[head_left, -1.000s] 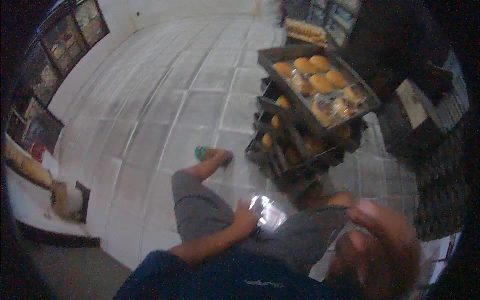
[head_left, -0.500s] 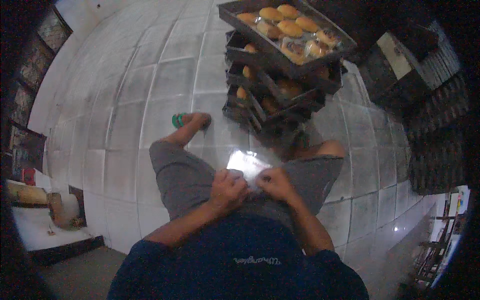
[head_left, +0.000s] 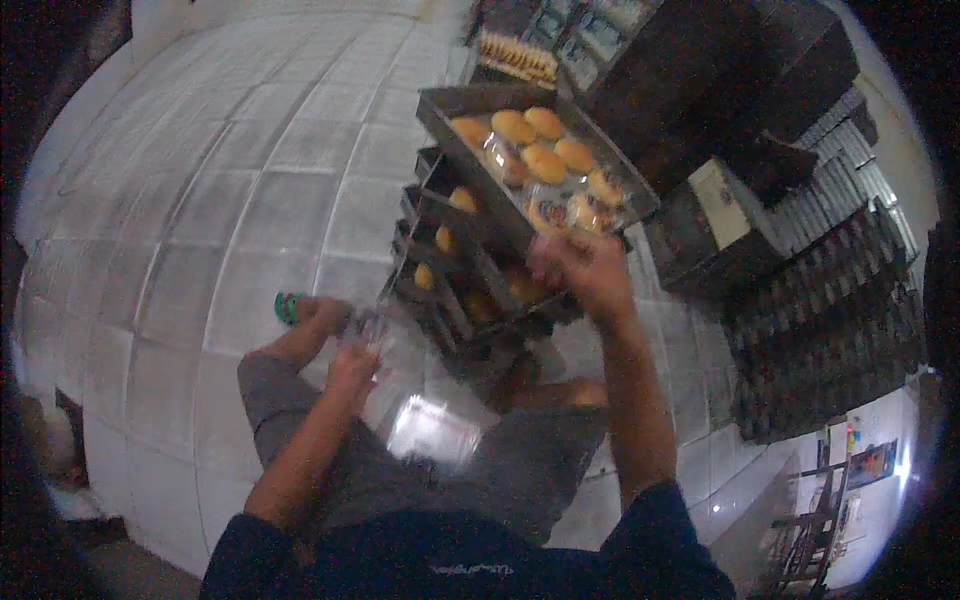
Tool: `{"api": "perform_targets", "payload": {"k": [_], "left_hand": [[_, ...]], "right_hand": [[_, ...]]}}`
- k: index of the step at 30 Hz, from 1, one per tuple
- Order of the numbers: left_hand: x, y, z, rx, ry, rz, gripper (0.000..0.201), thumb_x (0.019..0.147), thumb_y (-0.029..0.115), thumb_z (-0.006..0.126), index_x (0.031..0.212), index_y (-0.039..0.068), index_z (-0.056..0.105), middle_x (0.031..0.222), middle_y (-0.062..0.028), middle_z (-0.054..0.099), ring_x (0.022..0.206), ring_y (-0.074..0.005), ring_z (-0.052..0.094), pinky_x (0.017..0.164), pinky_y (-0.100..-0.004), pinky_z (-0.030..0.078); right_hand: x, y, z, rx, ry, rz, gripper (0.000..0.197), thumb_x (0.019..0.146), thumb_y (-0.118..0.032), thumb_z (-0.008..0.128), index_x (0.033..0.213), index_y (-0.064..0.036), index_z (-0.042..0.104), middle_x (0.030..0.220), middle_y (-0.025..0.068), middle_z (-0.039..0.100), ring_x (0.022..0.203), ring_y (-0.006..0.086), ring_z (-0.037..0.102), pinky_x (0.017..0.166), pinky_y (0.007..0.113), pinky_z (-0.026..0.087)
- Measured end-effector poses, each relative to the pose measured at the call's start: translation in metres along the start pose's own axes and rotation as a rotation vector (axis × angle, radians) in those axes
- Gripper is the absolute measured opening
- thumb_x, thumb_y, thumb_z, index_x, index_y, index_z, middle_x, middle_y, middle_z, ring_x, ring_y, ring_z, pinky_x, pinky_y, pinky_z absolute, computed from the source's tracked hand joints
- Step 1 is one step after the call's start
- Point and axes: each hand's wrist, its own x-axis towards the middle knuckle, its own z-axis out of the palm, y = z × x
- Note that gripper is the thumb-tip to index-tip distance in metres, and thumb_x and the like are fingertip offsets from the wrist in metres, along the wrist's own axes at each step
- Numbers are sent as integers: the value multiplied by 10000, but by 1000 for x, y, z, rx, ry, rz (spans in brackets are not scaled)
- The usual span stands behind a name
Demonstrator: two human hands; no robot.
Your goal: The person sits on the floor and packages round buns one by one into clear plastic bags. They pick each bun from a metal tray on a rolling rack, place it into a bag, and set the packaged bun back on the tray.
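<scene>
My left hand is closed on a thin clear plastic bag, which sticks up above the fingers over my left knee. A shiny pile of clear plastic bags lies between my thighs. My right hand reaches over the near corner of the top tray, its fingers bent and smeared by motion. Whether they hold anything cannot be made out. In that dark tray sit several golden buns, plain toward the far side. Nearer my right hand are buns in clear wrapping.
More dark trays with buns are stacked crosswise below the top one. Tall stacks of dark trays stand at the right, beside a dark box. Behind are packed baked goods. The floor is pale tile.
My hands have parted from over the shiny bags. The left moved left with a bag; the right went up and forward to the top tray. The view has shifted to the right.
</scene>
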Motion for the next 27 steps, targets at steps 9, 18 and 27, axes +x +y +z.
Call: {"api": "perform_targets", "payload": {"k": [9, 18, 27], "left_hand": [[62, -3, -19, 181, 32, -88, 168, 862, 126, 782, 968, 4, 737, 895, -79, 709, 773, -189, 653, 728, -327, 542], [69, -2, -4, 850, -31, 232, 325, 943, 298, 749, 881, -21, 753, 735, -86, 700, 681, -157, 632, 653, -355, 513], [12, 28, 39, 213, 20, 46, 336, 992, 392, 707, 987, 58, 672, 758, 0, 600, 590, -102, 544, 516, -286, 431]], "right_hand": [[274, 125, -92, -171, -35, 684, 548, 867, -455, 786, 1249, -74, 693, 995, 78, 709, 928, 237, 681, 754, 451, 541], [220, 53, -85, -368, 234, 151, 397, 885, -286, 820, 1153, -21, 694, 1049, 105, 737, 941, 194, 709, 815, 373, 573], [-183, 64, 57, 948, 41, 556, 647, 991, -396, 666, 1460, 8, 478, 1336, 140, 627, 1185, 302, 667, 842, 429, 641]]}}
